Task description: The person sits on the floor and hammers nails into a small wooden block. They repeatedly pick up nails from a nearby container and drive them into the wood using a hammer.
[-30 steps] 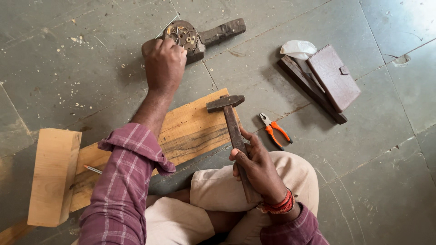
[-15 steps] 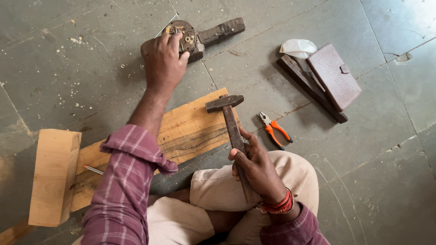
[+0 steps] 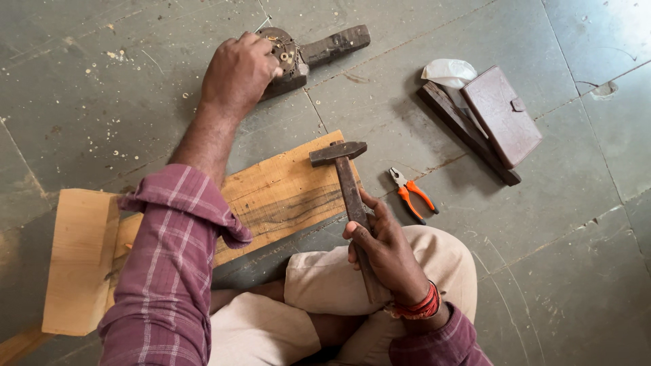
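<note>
Grey stone floor, dusty, speckled with pale chips. Nearest, right hand clenched round the handle of a hammer, head resting on the edge of a wooden plank. Just beside the hammer, orange-handled pliers on the floor. Farther out, left hand closed over a dark wooden block topped with small metal bits; grip not fully visible. Off to the right, a brown case lying across a dark wooden strip, white cloth behind.
</note>
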